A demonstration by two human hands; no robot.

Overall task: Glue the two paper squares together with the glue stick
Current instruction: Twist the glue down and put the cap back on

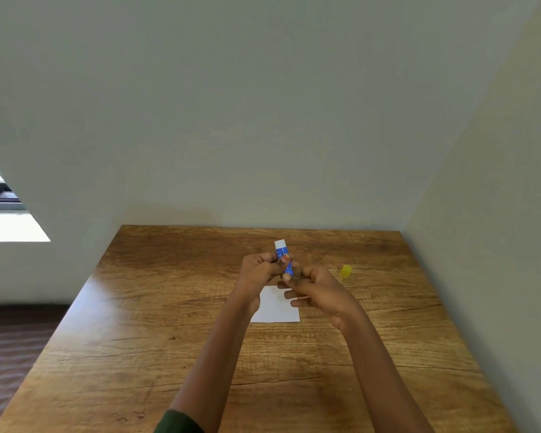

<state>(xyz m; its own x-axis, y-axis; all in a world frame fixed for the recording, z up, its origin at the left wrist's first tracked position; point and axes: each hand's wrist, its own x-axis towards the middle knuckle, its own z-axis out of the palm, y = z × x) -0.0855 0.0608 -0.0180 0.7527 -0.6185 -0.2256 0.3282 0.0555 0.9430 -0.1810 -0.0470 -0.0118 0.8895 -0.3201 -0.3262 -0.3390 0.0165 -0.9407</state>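
The glue stick (283,257) has a blue label with small pale marks on it, too small to read, and no brand can be made out. Its long axis runs nearly straight up the frame, leaning a little to the left. The white end points to the far edge of the bench (156,314), and the lower end is hidden among the fingers. It is held above the bench at the middle of the frame, just above the paper.

The left grip (258,270), a bare hand, has its fingers curled round the blue barrel with the thumb laid across the label. The right grip (320,292) meets the stick's lower end from the right. Its thumb and forefinger close on that end, and its other fingers stretch loosely leftward over the paper.

There is one glue stick and one yellow cap (346,271). The cap is off the stick and lies on the bench to the right of the hands, clearly apart from them. One white paper square (277,312) shows flat on the wood below the hands, partly covered by them. I cannot tell whether a second square lies under it.

A dark green sleeve (177,424) shows at the bottom edge. A window (3,210) sits at the left edge of the frame.
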